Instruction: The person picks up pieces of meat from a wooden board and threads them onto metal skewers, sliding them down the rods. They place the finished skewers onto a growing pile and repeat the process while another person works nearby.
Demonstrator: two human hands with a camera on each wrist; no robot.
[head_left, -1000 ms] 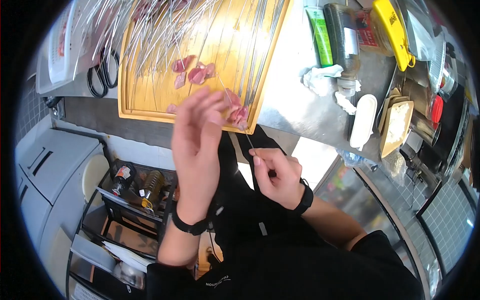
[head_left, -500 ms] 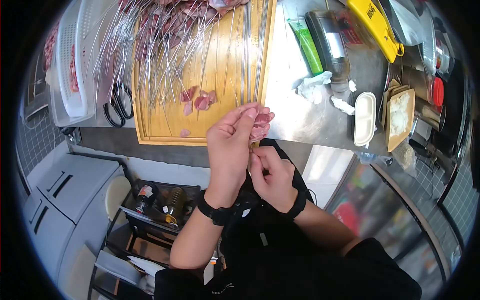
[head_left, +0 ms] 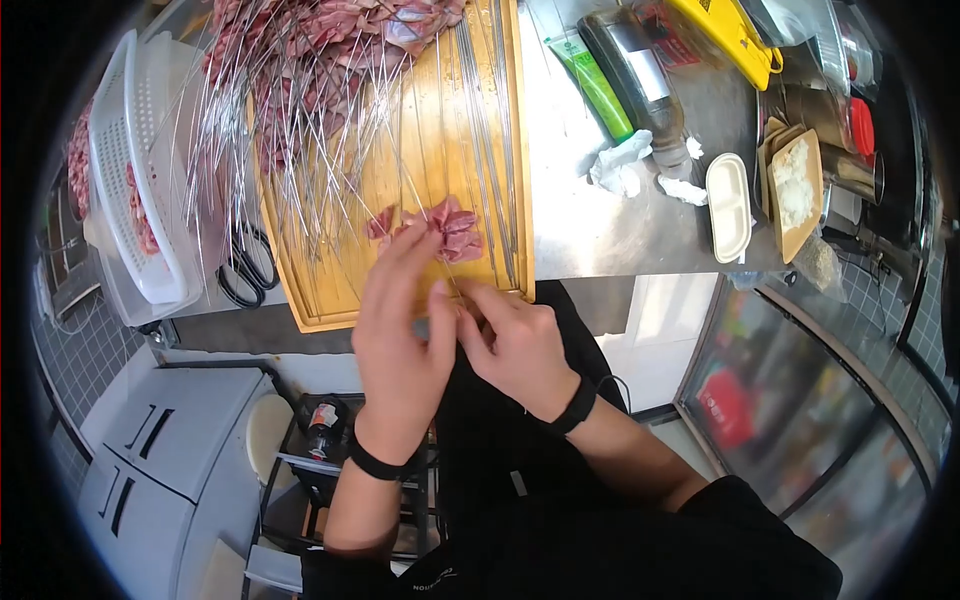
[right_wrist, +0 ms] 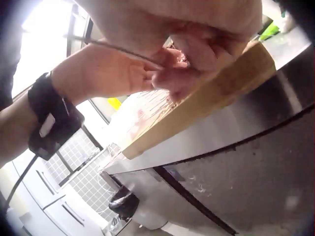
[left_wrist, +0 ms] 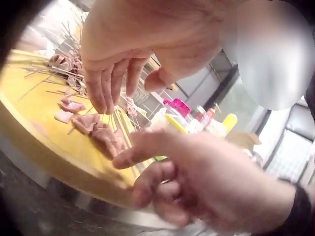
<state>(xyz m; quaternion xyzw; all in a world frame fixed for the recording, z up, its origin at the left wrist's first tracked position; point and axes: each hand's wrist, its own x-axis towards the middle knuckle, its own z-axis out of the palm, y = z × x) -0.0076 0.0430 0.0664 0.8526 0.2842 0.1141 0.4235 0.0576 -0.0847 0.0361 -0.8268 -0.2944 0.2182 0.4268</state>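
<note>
My right hand (head_left: 520,345) pinches a thin metal skewer (right_wrist: 118,51) between thumb and fingers at the board's near edge. Threaded meat (head_left: 460,238) lies at the skewer's far end, low over the wooden board (head_left: 510,200). My left hand (head_left: 400,325) is beside it, fingers extended and loosely bent, with nothing held. In the left wrist view its fingertips hang above the meat pieces (left_wrist: 101,132). A loose meat piece (head_left: 380,222) lies just left of the threaded meat, partly covered by the left hand in the head view.
Many skewers of meat (head_left: 310,100) are heaped on the board's far left; bare skewers (head_left: 490,130) lie along its right side. Black scissors (head_left: 245,268) and a white basket (head_left: 130,180) are left. A green tube (head_left: 595,90), bottle (head_left: 640,90) and white tray (head_left: 728,205) stand right.
The left hand first reached over the board, then gripped the meat by the skewer, and has now released it and moved left. The right hand keeps the skewer; the meat now lies over the board.
</note>
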